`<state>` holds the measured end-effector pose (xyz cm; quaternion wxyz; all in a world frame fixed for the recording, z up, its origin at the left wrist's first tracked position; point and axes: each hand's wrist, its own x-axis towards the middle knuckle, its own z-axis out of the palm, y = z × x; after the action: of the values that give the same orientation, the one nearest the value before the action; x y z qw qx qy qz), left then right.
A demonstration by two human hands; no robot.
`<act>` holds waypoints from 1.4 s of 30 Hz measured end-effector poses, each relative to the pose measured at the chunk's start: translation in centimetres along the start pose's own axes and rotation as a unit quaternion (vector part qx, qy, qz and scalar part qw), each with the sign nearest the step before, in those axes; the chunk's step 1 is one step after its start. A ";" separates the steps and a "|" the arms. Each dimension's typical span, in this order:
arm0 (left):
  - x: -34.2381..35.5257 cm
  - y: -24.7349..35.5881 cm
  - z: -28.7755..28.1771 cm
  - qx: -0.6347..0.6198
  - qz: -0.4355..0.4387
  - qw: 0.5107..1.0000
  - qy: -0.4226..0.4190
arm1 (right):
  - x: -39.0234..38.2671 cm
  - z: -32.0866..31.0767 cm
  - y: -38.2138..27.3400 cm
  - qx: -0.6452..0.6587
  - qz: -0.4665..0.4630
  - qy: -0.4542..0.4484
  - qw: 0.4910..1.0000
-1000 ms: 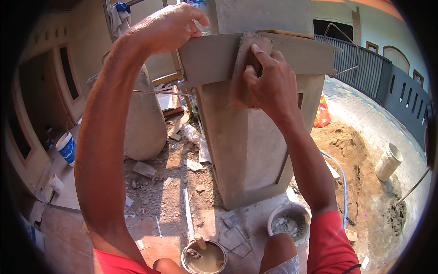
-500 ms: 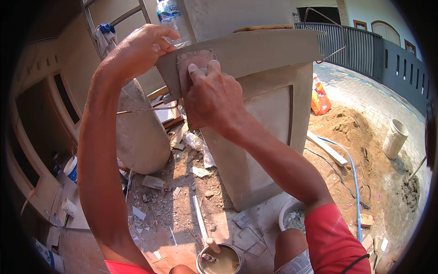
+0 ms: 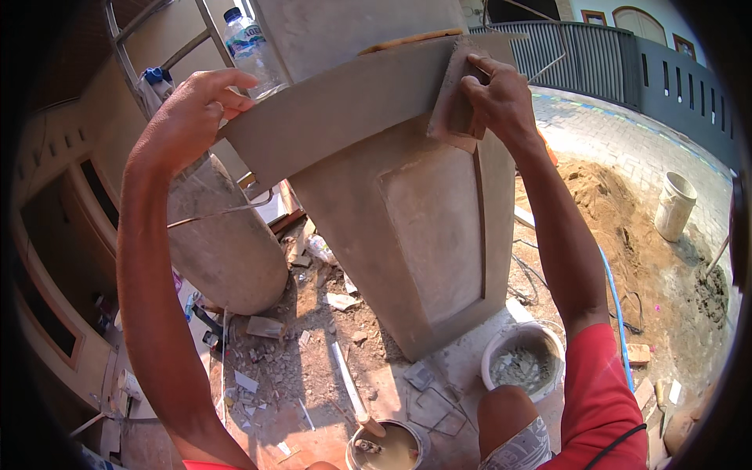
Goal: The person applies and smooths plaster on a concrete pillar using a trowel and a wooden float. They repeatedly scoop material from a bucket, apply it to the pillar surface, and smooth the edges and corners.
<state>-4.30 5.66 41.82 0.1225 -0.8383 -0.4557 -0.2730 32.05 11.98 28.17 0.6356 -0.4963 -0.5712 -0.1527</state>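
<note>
My right hand [image 3: 501, 98] grips a flat rectangular plastering float [image 3: 454, 98]. The float lies against the right part of a smooth grey cement band [image 3: 337, 106], which runs across the top of a tapering pillar [image 3: 352, 211] with a recessed panel. At the band's upper left corner is my left hand [image 3: 188, 113], its fingers bent and drawn together by the edge. What those fingers hold, if anything, is hidden. Just behind them stands a clear plastic bottle [image 3: 249, 51] with a blue cap. A wooden strip [image 3: 411, 41] rests along the band's top.
Below me stand a bucket of murky water [image 3: 388, 446] with a handled tool in it and a round tub [image 3: 523, 360] of grey mix. Rubble covers the ground by the pillar. On the right are a sand heap [image 3: 587, 196], a pale bucket [image 3: 676, 206] and a blue hose [image 3: 616, 313].
My right hand has slid the float along the band from its left end to its right end. The left hand stays at the left corner while the view has shifted right.
</note>
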 end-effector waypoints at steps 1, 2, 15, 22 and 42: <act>0.0 0.0 0.0 -0.005 0.000 1.000 -0.003 | 1.3 -0.3 0.6 0.019 0.027 -0.016 0.999; 0.0 0.1 -0.1 -0.010 0.000 1.000 -0.006 | 2.0 -0.5 1.0 0.038 0.059 -0.046 0.996; -0.4 0.8 0.1 0.044 -0.017 0.999 0.002 | -13.0 2.8 -7.4 0.098 -0.042 -0.227 0.968; -0.8 0.8 0.2 0.055 0.009 0.998 0.021 | -0.1 -2.0 3.0 0.204 0.182 -0.007 0.962; -0.5 0.8 0.5 0.053 0.061 0.996 0.027 | -13.1 7.9 -18.6 0.229 0.047 -0.116 0.965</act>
<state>-3.72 5.10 41.14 0.1952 -0.8493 -0.4141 -0.2628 9.40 4.86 23.99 0.6681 -0.3780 -0.6369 0.0713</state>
